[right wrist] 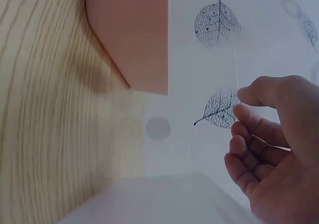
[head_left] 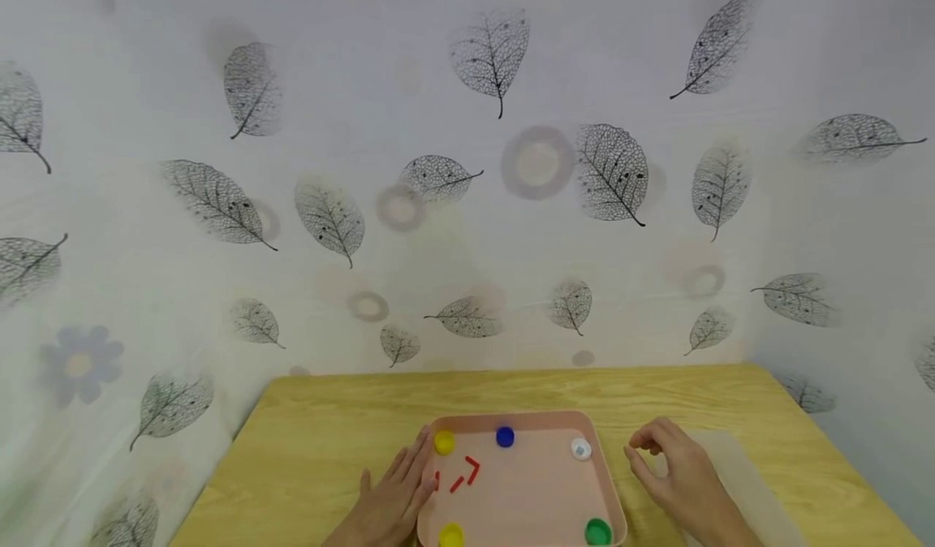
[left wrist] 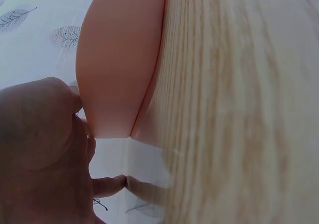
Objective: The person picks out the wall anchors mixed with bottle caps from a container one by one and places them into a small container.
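My left hand (head_left: 394, 490) rests along the left rim of a pink tray (head_left: 533, 490), its fingers fairly straight. The left wrist view shows that hand against the tray's outer wall (left wrist: 119, 59). Several short red sticks (head_left: 457, 484) lie in the tray's left part, two of them meeting at an angle. Small round cups stand round the tray: yellow (head_left: 444, 442), blue (head_left: 505, 437), white (head_left: 580, 449) with a greyish piece inside, green (head_left: 598, 531), and another yellow (head_left: 451, 535). Right of the tray, my right hand (head_left: 682, 470) hovers with loosely bent fingers, nothing visible in them.
A pale translucent sheet or flat box (head_left: 738, 474) lies on the wooden table (head_left: 336, 417) under and beyond the right hand; which it is I cannot tell. A leaf-patterned wall covering (head_left: 475, 247) rises behind the table and at both sides.
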Available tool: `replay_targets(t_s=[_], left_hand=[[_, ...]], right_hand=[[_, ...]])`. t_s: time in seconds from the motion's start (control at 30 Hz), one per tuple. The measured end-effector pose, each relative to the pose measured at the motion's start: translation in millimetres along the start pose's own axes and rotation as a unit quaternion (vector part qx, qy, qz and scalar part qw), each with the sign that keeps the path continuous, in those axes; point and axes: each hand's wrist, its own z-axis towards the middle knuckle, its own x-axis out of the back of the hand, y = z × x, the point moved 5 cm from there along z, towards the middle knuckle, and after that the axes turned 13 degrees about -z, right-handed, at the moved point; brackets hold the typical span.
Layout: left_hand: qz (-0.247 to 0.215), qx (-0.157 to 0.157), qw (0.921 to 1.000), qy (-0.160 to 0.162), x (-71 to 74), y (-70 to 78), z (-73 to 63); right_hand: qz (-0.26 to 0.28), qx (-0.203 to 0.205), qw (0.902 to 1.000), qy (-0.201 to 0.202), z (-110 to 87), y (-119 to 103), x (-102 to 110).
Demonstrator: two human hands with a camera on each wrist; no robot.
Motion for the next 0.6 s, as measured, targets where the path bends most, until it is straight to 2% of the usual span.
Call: replay_targets(t_s=[0.43,0.6], left_hand=[[0.003,0.005,1.0,-0.002,-2.8,0.1,2.2],[0.001,0.007,1.0,-0.004,-0.8,0.6,1.8]], right_hand=[[0.069,0.061,0.9957,0.01,19.4,-38,-19],[0.098,0.054,0.9938,0.002,23.6,-56,-33]])
